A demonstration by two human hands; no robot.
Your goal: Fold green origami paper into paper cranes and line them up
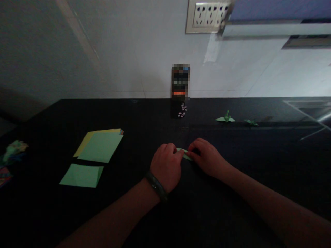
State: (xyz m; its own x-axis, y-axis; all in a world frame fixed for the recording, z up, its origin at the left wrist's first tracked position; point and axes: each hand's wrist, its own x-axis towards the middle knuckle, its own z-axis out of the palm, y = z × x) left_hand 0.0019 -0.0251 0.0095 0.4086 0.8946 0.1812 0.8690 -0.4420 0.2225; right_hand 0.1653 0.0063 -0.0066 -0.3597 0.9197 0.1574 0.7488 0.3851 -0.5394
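On the dark countertop a small piece of folded green paper (188, 157) lies between my hands, mostly covered by fingers. My left hand (166, 167), with a dark bangle at the wrist, is closed and presses the paper's left part with its fingertips. From the other side my right hand (207, 157) pinches the paper's right part between thumb and forefinger. Farther back to the right stand a folded green paper figure (227, 119) with pointed wings and a smaller green one (251, 122).
At left lie a stack of green and yellow paper sheets (100, 147) and a creased green sheet (81, 175). Crumpled colored paper (14, 150) sits at the far left. A phone (180, 82) with a bead strap (182, 111) leans on the wall (124, 51). A metal sink edge (305, 110) is at right.
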